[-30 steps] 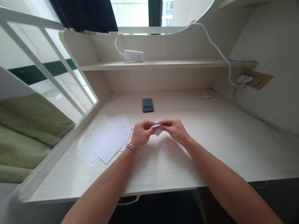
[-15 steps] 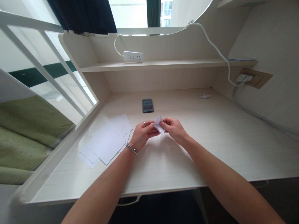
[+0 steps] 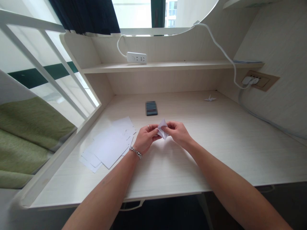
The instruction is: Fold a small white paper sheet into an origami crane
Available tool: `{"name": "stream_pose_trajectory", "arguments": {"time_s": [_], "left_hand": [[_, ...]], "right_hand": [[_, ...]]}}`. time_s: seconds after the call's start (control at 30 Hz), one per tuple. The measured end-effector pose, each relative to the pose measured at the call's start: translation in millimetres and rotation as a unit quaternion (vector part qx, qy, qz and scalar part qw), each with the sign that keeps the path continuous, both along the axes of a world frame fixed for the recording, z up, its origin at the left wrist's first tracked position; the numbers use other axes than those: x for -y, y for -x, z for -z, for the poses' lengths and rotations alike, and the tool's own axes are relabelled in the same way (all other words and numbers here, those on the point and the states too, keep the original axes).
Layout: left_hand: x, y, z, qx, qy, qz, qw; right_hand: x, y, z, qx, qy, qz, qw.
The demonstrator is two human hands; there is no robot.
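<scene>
- Where the loose paper sheets point(image 3: 109, 147) lie fanned at centre left of the frame, they rest flat on the surface point(image 3: 216, 153), apart from both hands.
- Left hand point(image 3: 144, 139), with a bracelet at the wrist, pinches the left side of the folded paper point(image 3: 162, 128) at frame centre.
- Right hand point(image 3: 178, 132) pinches the right side of the same paper, held just above the surface.
- Risk: uneven pull between the two pinches could tear or miscrease the paper.
- Phone point(image 3: 151, 108) lies beyond the hands; a paper crane point(image 3: 210, 98) sits at upper right.
</scene>
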State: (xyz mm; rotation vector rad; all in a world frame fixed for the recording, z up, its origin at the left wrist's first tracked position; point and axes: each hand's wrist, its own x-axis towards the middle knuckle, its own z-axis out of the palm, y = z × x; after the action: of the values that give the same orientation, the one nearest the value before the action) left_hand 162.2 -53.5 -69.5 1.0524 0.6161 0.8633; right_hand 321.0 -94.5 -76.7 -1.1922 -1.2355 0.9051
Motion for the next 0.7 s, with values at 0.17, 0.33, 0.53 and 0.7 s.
{"name": "stream_pose_trajectory", "arguments": {"time_s": [0.17, 0.33, 0.53, 0.7], "left_hand": [[-0.3, 0.1, 1.0, 0.007, -0.005, 0.017, 1.000], [0.5, -0.1, 0.4, 0.001, -0.013, 0.015, 1.000], [1.5, 0.1, -0.9, 0.006, -0.001, -0.002, 1.000], [-2.0, 1.5, -0.2, -0.006, -0.006, -0.032, 0.999]], "right_hand": [[2.2, 0.3, -4.1, 0.015, -0.001, 0.015, 1.000], [5.0, 1.9, -7.2, 0.041, -0.004, 0.025, 0.999], [5.7, 3.2, -7.5, 0.076, -0.022, 0.049, 0.996], [4.1, 1.3, -6.7, -0.034, 0.001, -0.031, 0.999]]}}
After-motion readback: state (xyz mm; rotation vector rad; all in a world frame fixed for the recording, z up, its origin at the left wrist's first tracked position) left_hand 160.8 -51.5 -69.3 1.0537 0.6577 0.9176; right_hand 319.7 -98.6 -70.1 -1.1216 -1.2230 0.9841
